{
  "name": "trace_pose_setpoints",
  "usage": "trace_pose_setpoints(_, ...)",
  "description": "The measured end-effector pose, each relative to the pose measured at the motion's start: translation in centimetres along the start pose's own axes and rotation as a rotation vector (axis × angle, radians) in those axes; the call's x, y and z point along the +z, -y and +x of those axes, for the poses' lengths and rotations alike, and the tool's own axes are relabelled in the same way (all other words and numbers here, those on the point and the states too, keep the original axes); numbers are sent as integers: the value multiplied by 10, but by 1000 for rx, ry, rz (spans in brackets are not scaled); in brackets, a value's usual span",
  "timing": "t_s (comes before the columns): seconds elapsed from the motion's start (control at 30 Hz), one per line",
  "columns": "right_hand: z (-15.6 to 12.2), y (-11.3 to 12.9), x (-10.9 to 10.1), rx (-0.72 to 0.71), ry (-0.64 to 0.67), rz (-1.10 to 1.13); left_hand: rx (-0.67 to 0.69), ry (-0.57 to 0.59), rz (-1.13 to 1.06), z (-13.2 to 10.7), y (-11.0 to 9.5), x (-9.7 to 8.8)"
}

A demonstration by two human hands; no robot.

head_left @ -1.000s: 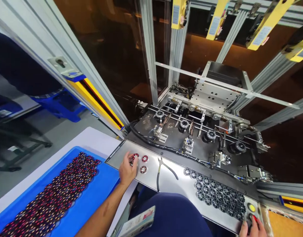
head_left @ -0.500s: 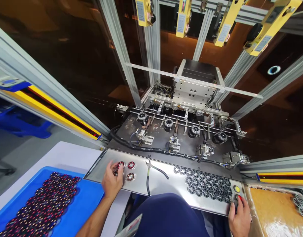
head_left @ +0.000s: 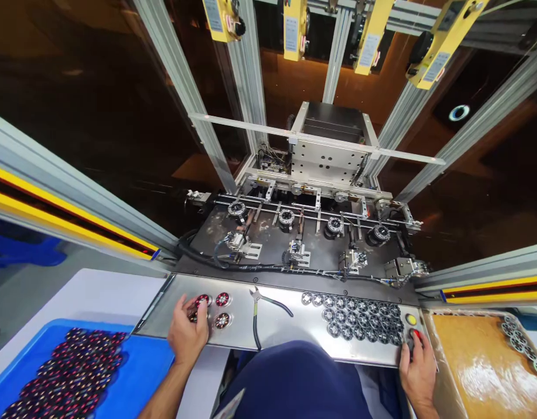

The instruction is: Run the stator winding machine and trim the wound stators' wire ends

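Note:
My left hand [head_left: 187,330] is curled round two red-and-black wound motor stators at the left of a metal shelf [head_left: 277,326]. One stator [head_left: 202,299] shows between thumb and fingers; the other is mostly hidden by the hand. Just to the right lie two more wound stators, an upper one [head_left: 223,299] and a lower one [head_left: 222,320]. At the shelf's right end, my right hand [head_left: 417,372] rests with thumb and fingers apart, fingertips at a red button [head_left: 416,333]. A yellow button [head_left: 410,319] sits just above it.
Pliers [head_left: 256,314] lie mid-shelf, left of rows of bare grey stators [head_left: 362,320]. A blue tray [head_left: 150,355] of wound stators stands left; a box [head_left: 469,361] with grey stators stands right. Behind the shelf is a machine bed [head_left: 268,244] with several round fixtures.
The whole view has shifted, so the machine and shelf appear farther left. My left hand stays at the same stators, and my right hand stays at the red button.

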State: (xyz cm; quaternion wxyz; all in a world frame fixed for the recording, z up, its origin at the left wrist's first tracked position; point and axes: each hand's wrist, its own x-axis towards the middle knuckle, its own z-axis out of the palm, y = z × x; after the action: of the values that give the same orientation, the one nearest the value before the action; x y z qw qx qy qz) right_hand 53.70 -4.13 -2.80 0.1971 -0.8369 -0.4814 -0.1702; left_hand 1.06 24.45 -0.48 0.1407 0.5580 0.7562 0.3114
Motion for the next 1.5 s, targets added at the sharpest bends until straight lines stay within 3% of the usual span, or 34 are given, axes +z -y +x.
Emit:
trace_pose_setpoints(0.97,-4,7,-4,69,46,13,-62,15,38,-2,-19,-10)
trace_pose_setpoints(1.5,1,5,-4,26,10,26,-12,6,27,0,-7,-2)
